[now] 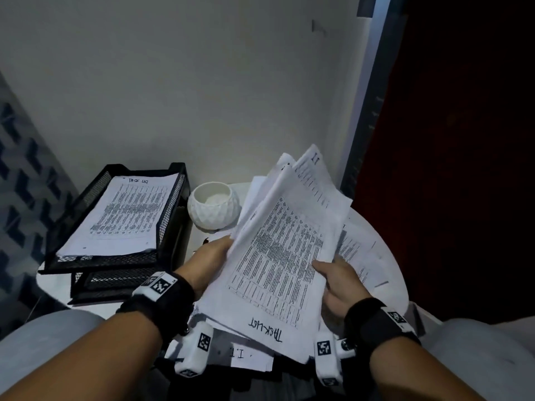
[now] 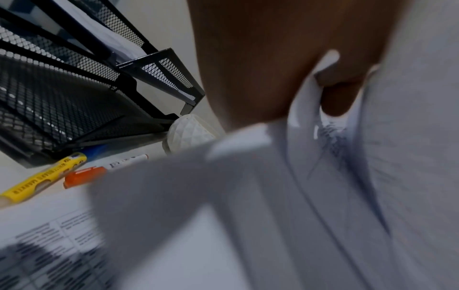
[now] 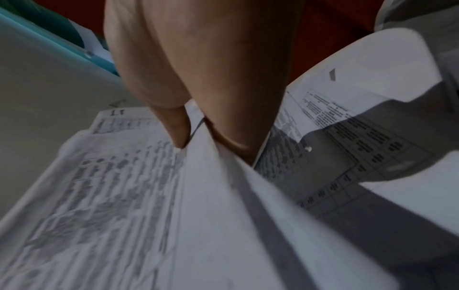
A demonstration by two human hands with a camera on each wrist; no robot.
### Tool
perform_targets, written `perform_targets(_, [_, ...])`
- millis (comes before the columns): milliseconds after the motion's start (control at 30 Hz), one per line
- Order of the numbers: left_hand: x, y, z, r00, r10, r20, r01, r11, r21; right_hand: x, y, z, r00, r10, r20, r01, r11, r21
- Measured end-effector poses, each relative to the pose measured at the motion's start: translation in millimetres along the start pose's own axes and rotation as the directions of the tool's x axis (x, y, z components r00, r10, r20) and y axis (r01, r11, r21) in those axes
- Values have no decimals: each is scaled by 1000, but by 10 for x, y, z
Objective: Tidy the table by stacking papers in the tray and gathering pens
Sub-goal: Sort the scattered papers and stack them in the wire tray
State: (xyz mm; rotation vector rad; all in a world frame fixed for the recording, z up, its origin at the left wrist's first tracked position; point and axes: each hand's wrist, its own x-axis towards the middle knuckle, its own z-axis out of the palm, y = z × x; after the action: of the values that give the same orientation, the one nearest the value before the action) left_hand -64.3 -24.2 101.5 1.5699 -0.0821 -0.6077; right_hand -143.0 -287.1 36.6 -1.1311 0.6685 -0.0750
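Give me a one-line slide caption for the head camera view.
Both hands, left hand and right hand, hold a sheaf of printed papers beside a black mesh tray.

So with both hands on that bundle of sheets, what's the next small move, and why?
Probably square the bundle of sheets: its pages fan unevenly between the left hand and right hand. Then carry it left to the top tray, which already holds a sheet.

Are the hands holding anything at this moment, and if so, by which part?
Both hands hold one loose bundle of printed papers. The left hand grips its left edge; the right hand pinches its right edge, thumb on top.
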Motion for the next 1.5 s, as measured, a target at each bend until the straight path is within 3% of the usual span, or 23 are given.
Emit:
perform_targets(100, [90,-54,40,999,26,23,-25,998,-52,-8,-39,52,982,-189,-7,186,973,-140])
perform_targets(233, [145,-112,60,975,209,-75,-182,946,269,-103,-132,203,925,-376,-50,348,894,-281])
perform_targets(300, [203,-144,46,958,259,-123,-206,921,330,-159,-188,270,909,-407,-85,372,887,-274])
perform_targets(467, [279,-143,64,954,261,-150,-215,940,264,-304,-292,300,836,-547,-40,502,792,-347])
perform_targets(600, [250,-163,110,952,278,-129,-245,944,221,-322,-180,306,852,-524,-10,495,810,-314])
perform_targets(833, [261,-162,90,946,285,-156,-241,937,253,-221,-17,284,903,-423,-73,395,886,-245])
perform_targets(1033, [228,-14,148,931,294,-218,-283,956,83,-292,-54,352,869,-493,-45,449,824,-346])
perform_targets(1167, [260,-48,174,932,301,-204,-286,953,97,-316,-42,370,867,-498,-4,462,808,-367])
perform_targets(1367, [338,-389,145,966,235,-103,-194,931,309,-219,215,310,918,-396,-19,349,830,-435])
perform_targets(1500, [441,-722,156,990,141,-20,-104,814,572,-135,365,204,955,-298,-8,256,834,-489])
